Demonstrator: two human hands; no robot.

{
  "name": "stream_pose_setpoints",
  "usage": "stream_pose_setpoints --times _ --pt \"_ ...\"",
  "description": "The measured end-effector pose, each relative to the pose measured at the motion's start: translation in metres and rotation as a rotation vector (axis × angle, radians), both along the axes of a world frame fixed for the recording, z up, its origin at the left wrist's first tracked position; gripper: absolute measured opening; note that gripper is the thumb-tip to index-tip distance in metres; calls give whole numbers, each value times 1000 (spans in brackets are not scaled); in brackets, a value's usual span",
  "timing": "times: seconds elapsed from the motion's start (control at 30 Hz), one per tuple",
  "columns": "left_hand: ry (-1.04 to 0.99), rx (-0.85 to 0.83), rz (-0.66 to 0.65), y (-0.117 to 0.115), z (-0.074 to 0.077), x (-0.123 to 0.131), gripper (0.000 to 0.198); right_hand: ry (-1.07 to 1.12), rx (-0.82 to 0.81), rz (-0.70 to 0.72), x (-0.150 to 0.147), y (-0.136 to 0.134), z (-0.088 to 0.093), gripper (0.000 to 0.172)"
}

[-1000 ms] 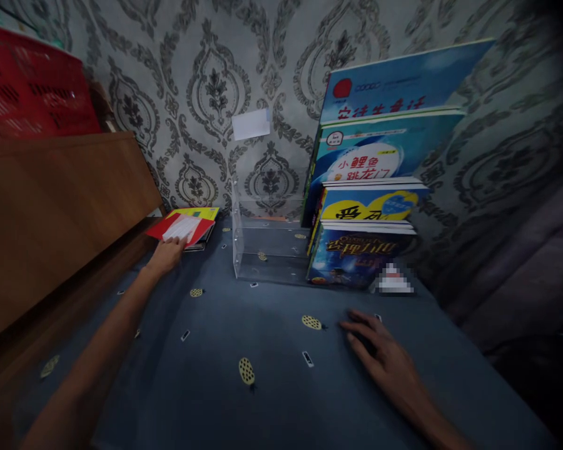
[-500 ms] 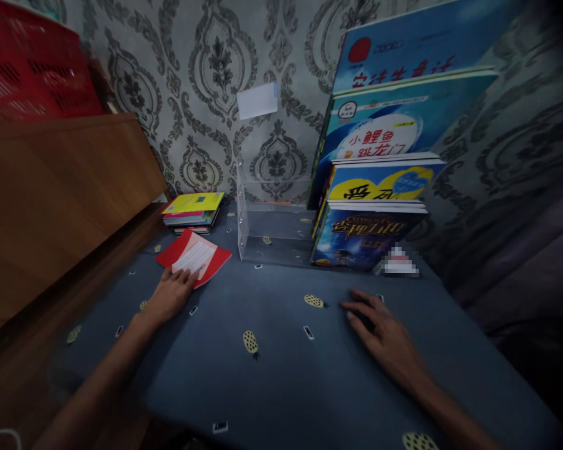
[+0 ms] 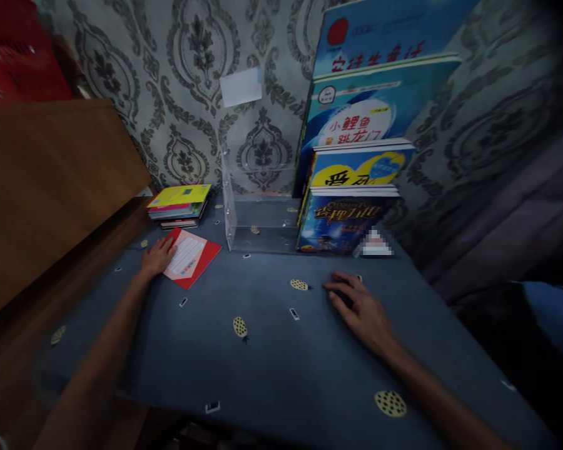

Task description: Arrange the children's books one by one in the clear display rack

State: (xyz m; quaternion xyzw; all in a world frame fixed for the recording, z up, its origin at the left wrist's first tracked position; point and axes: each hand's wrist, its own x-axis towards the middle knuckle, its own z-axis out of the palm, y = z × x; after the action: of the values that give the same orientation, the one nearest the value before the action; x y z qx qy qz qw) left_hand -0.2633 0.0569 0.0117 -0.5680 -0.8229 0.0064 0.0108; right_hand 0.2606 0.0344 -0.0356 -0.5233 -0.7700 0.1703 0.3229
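A thin red booklet (image 3: pixel 201 265) with a pale printed panel lies on the blue patterned tablecloth (image 3: pixel 272 362). At its left edge rests my left hand (image 3: pixel 157 257), fingers stretched onto the cover. My right hand (image 3: pixel 359 309) lies on the cloth beside a printed pineapple, fingers extended and slightly bent, holding nothing. Beyond the hands stands a clear acrylic rack (image 3: pixel 263 242). Its right side bears upright books, among them a dark blue book (image 3: pixel 342 219), a yellow and blue book (image 3: pixel 356 172) and a teal book (image 3: pixel 356 109).
Behind the booklet is a stack of small books (image 3: pixel 178 206), a yellow one on top. A wooden cabinet (image 3: pixel 56 187) with a red container (image 3: pixel 23 56) on it borders the left. Patterned wallpaper (image 3: pixel 182 119) rises behind. A pixelated triangular object (image 3: pixel 376 244) sits right of the rack.
My left hand has shifted left, from the booklet's lower front to its left edge, and the booklet has turned slightly. The view has shifted a little. My right hand stays on the cloth.
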Motion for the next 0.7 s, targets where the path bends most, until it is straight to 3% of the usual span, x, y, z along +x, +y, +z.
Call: stream_pose_setpoints --times 0.2,0.37,0.53,0.7 --pt "25 -22 -9 -16 -10 4 64 -21 -23 11 -2 -3 5 33" --pt "54 -13 -19 -34 -10 26 64 -36 -34 21 -4 -7 8 34" --pt "116 -60 -83 -60 0 68 62 -28 0 36 -4 -7 5 31" --pt "236 -104 -196 -87 24 129 58 36 31 53 -5 -7 1 30"
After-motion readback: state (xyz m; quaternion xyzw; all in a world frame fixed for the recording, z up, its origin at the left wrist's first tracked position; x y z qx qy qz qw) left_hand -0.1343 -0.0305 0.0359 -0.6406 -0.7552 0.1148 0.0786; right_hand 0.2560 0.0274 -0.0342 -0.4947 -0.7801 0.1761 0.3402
